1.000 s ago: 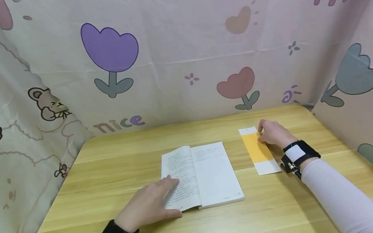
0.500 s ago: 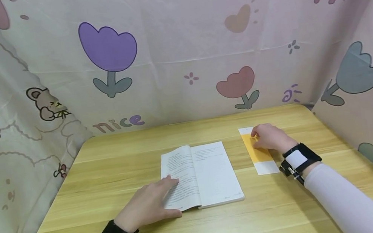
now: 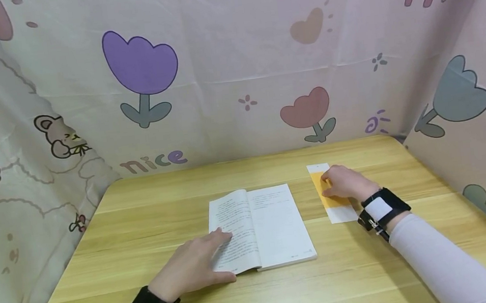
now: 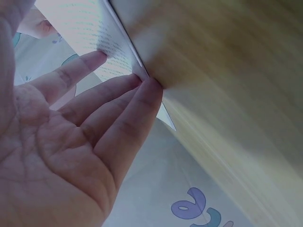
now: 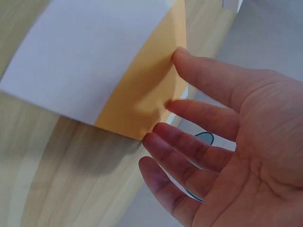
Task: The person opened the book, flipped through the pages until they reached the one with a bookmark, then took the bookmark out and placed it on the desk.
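Note:
An open book (image 3: pixel 282 226) lies on the table with printed text on its left page. My left hand (image 3: pixel 194 265) rests at that page's lower left, index fingertip on the print and thumb by the bottom edge. In the left wrist view the other fingertips of the left hand (image 4: pixel 90 113) meet the book's edge. Right of the book is a flat card strip (image 3: pixel 343 214), yellow in the middle and white at both ends. My right hand (image 3: pixel 349 182) touches it from the right. In the right wrist view, thumb and fingertips touch the yellow band near the card's edge.
The wooden table (image 3: pixel 154 195) ends at the back against a patterned cloth (image 3: pixel 213 41) with flowers and lettering. More cloth hangs along the left and right sides. Each wrist wears a black band.
My right hand has moved left, farther over the card strip. The strip's near end has shifted slightly away and left. My left hand and the book stay in place.

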`<state>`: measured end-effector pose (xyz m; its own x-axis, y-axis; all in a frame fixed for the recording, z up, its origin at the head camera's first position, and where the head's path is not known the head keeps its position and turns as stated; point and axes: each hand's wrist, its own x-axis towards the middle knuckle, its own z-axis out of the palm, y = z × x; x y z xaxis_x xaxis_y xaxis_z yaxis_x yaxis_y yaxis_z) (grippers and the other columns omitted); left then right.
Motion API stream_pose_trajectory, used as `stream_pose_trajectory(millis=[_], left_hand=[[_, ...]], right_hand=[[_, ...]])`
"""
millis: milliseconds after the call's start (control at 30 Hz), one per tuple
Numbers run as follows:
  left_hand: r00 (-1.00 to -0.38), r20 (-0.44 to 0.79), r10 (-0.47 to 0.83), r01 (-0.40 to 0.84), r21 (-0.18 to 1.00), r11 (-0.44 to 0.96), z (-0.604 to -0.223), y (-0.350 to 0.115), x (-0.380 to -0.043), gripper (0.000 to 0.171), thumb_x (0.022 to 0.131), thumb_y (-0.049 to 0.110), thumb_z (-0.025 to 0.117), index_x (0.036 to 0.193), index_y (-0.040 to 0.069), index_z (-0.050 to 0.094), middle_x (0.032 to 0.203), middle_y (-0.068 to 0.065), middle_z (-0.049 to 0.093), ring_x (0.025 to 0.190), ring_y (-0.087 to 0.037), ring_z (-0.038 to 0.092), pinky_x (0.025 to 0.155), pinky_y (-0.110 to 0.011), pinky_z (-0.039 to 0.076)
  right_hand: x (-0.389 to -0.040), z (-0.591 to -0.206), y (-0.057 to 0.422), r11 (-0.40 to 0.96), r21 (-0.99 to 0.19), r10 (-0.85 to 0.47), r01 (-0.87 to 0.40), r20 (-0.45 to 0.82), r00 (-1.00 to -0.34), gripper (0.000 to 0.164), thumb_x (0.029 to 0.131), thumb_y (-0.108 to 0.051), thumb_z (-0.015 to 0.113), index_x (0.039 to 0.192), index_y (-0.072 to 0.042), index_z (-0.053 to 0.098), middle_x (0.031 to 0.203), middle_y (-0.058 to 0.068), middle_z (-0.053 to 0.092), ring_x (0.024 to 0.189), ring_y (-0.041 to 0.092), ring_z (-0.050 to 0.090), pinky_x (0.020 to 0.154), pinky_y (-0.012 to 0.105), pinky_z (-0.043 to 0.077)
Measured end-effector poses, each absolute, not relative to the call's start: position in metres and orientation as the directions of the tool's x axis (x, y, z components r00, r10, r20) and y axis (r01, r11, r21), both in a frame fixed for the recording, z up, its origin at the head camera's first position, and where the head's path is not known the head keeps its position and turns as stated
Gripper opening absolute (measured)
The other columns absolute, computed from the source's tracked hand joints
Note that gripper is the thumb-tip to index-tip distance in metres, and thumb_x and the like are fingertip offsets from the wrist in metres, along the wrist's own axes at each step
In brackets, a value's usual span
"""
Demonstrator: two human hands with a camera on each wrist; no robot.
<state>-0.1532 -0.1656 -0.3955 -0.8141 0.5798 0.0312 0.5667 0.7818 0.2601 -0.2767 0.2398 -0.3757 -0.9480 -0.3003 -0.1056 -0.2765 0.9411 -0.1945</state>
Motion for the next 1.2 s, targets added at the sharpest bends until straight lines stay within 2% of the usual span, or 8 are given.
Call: stream_pose_trajectory(millis=[100,267,567,733,1200], left_hand=[[-0.812,0.037,0.583,0.572,0.253,0.781,-0.3959,-0.1655,-0.1535,0.091,0.069,0.071,0.066,0.137,0.011,0.055,0.139,-0.014,0.050,0.122,-0.029,0.050,0.095,-0.047,0.044],[-0.813,0.036,0.582,0.570,0.255,0.781,-0.3944,-0.1650,-0.1531,0.090,0.069,0.069,0.068,0.137,0.011,0.055,0.139,-0.015,0.049,0.122,-0.030,0.050,0.095,-0.048,0.044],[-0.812,0.024,0.583,0.563,0.294,0.772,-0.3899,-0.1644,-0.1528,0.089,0.071,0.067,0.069,0.140,0.012,0.052,0.143,-0.015,0.044,0.126,-0.031,0.045,0.096,-0.050,0.043],[-0.818,0.020,0.574,0.552,0.303,0.776,-0.3912,-0.1648,-0.1533,0.089,0.071,0.067,0.068,0.141,0.014,0.051,0.144,-0.015,0.043,0.126,-0.031,0.045,0.095,-0.050,0.043],[-0.825,0.011,0.566,0.543,0.299,0.785,-0.3941,-0.1690,-0.1544,0.090,0.071,0.072,0.064,0.143,0.019,0.049,0.146,-0.011,0.041,0.126,-0.029,0.044,0.094,-0.050,0.045]], right_hand=[[-0.2773,-0.3779,0.2395,0.943,-0.197,-0.292,-0.267,-0.109,-0.950,0.053,0.084,-0.024,0.075,0.125,0.007,0.061,0.124,0.026,0.055,0.115,0.040,0.049,0.099,0.053,0.038],[-0.2775,-0.3806,0.2409,0.943,-0.207,-0.285,-0.259,-0.111,-0.952,0.051,0.085,-0.023,0.074,0.125,0.006,0.061,0.125,0.026,0.054,0.115,0.040,0.049,0.099,0.053,0.037],[-0.2746,-0.3816,0.2430,0.941,-0.212,-0.292,-0.264,-0.113,-0.950,0.051,0.086,-0.022,0.073,0.126,0.007,0.060,0.123,0.026,0.054,0.097,0.029,0.050,0.095,0.049,0.042],[-0.2731,-0.3809,0.2427,0.945,-0.216,-0.277,-0.247,-0.121,-0.953,0.053,0.085,-0.025,0.073,0.127,0.005,0.061,0.124,0.025,0.053,0.100,0.030,0.050,0.098,0.052,0.038],[-0.2728,-0.3833,0.2433,0.945,-0.223,-0.269,-0.239,-0.116,-0.956,0.053,0.085,-0.027,0.074,0.127,0.003,0.061,0.122,0.024,0.054,0.095,0.028,0.049,0.095,0.049,0.042]])
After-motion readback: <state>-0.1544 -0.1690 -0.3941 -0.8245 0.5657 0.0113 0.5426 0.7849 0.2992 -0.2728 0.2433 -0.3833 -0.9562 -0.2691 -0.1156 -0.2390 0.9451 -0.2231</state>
